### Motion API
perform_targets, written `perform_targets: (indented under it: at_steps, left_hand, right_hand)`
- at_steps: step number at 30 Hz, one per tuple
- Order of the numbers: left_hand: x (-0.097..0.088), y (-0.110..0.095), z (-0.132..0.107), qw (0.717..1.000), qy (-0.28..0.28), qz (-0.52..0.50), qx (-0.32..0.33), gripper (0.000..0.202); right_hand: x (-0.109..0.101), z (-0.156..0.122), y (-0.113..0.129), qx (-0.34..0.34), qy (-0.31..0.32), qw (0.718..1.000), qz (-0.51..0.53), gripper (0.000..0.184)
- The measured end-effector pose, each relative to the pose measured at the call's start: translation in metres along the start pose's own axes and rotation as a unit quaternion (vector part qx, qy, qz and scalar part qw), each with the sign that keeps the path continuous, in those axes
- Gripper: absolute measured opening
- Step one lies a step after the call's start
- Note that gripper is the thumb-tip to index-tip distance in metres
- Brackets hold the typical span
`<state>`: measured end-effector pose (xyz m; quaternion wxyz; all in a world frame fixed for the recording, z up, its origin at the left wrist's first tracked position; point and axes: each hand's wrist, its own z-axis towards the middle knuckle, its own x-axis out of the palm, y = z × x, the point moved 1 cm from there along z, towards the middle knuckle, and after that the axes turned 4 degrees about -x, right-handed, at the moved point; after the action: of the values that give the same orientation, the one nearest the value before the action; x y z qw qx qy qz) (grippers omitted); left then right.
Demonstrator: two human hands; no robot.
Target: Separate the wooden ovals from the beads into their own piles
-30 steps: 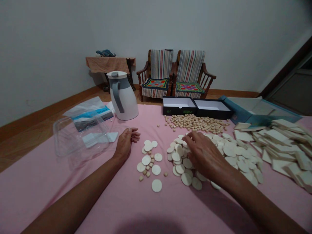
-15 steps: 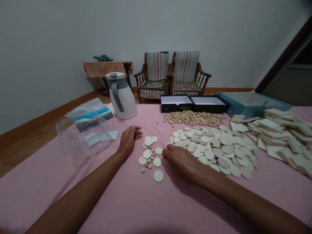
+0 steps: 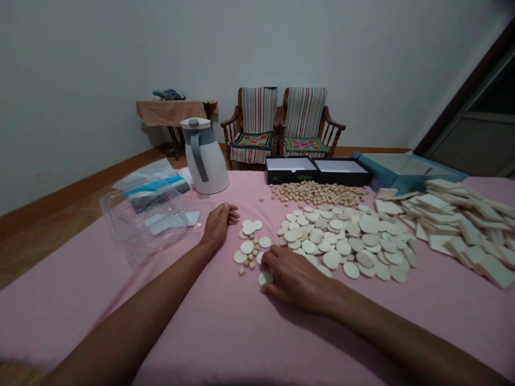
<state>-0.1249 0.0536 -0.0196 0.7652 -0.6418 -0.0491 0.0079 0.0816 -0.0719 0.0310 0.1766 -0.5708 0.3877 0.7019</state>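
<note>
My right hand lies palm down on the pink cloth, fingers curled over a pale round disc at the near edge of a small group of discs and tiny cubes. To its right spreads the big heap of round discs. My left hand rests flat on the cloth left of the small group, fingers loosely stretched, holding nothing.
A white jug stands at the back left beside a clear plastic container and plastic bags. Small beige pieces lie before two open black boxes. Square tiles pile at the right by a blue box lid. Two striped chairs stand behind.
My right hand has drawn back from the big disc heap to the left and nearer me, and now covers a disc at the small group's edge. The left hand has stayed put.
</note>
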Motion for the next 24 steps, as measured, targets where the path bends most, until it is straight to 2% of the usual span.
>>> perform_targets:
  at_steps: [3,5,8,10,13,15,19,21,24]
  left_hand:
    - [0.0,0.0,0.0,1.0,0.001,0.002,0.001,0.046]
    - [0.0,0.001,0.001,1.0,0.001,0.003,0.001,0.046]
    - [0.0,0.003,0.003,1.0,0.002,0.005,0.001,0.046]
    - [0.0,0.004,0.003,1.0,0.002,0.007,0.0,0.047]
    - [0.001,0.003,0.003,1.0,0.002,0.008,-0.002,0.046]
    - [0.001,0.002,0.003,1.0,0.002,0.008,-0.002,0.045]
    - [0.001,0.0,0.001,1.0,0.001,0.011,0.002,0.045]
    - [0.001,-0.001,0.001,1.0,0.003,0.012,0.004,0.046]
    - [0.001,-0.002,0.0,1.0,0.006,0.015,0.006,0.047]
  right_hand:
    - [0.013,-0.001,0.003,0.003,-0.007,1.0,0.007,0.015]
    - [0.01,0.0,0.0,0.009,-0.007,1.0,0.012,0.013]
    - [-0.01,-0.002,-0.012,0.039,-0.024,0.999,-0.005,0.016]
    - [-0.029,-0.007,-0.024,0.096,-0.058,0.993,-0.048,0.019]
    - [-0.052,-0.012,-0.039,0.191,-0.118,0.963,-0.148,0.021]
    - [-0.055,-0.01,-0.039,0.183,-0.137,0.959,-0.167,0.021]
    - [-0.032,0.006,-0.018,0.08,-0.071,0.991,-0.08,0.018]
    - [-0.017,0.014,-0.008,0.061,-0.046,0.994,-0.08,0.016]
    - [0.001,0.02,-0.003,0.057,-0.042,0.993,-0.098,0.016]
